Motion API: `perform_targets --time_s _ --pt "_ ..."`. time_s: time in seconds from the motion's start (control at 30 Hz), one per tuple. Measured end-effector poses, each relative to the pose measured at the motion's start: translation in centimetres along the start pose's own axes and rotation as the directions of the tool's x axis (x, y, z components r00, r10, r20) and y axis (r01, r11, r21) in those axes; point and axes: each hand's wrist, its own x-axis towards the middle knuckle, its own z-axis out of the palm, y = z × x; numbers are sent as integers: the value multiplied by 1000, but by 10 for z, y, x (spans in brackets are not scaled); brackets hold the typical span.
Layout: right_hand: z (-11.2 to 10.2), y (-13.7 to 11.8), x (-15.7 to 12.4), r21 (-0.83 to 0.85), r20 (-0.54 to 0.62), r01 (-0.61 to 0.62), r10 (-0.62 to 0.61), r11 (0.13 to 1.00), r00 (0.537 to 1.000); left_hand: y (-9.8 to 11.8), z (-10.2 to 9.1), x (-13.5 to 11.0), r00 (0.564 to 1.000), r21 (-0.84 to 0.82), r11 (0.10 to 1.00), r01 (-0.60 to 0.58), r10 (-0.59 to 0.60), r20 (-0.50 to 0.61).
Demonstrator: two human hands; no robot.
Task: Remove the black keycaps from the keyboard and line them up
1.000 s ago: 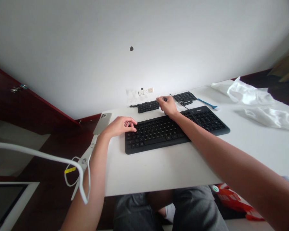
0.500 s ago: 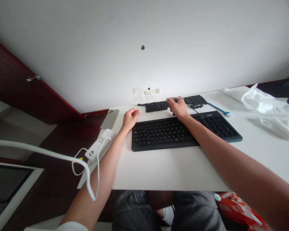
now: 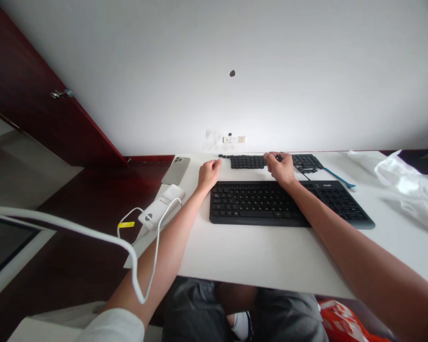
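A black keyboard lies on the white table in front of me. At its upper left corner rests my left hand, fingers curled together; whether anything small is between them cannot be seen. My right hand is closed over the keyboard's back edge. A small black piece shows between its fingers, too small to name. Behind the hands, rows of loose black keycaps lie near the wall, with another group of keycaps to the right. A thin black cable runs beside my right wrist.
A phone and a white power bank with a white cable lie at the left edge. A blue tool lies right of the keycaps. Crumpled white plastic covers the right side. Sockets are on the wall.
The view has turned slightly, so everything sits further right in the picture. Both hands stay in nearly the same places by the keyboard, still closed.
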Motion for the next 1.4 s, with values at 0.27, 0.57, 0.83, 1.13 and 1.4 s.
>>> perform_targets --time_s 0.27,0.57,0.83,1.13,1.4 --pt "53 -86 -15 592 321 -276 92 757 943 1 0 1 995 54 994 98 -99 16" --pt "104 -75 -44 569 440 -330 60 753 896 4 0 1 988 63 987 145 -148 40" --pt "105 -79 -55 528 419 -193 -56 827 906 7 -2 -1 990 4 991 137 -137 24" --pt "109 -72 -52 511 401 -177 -52 841 915 8 -3 0 989 -11 989 144 -144 30" --pt "99 -103 -52 522 385 -146 -80 840 919 7 -2 0 993 -14 993 113 -113 15"
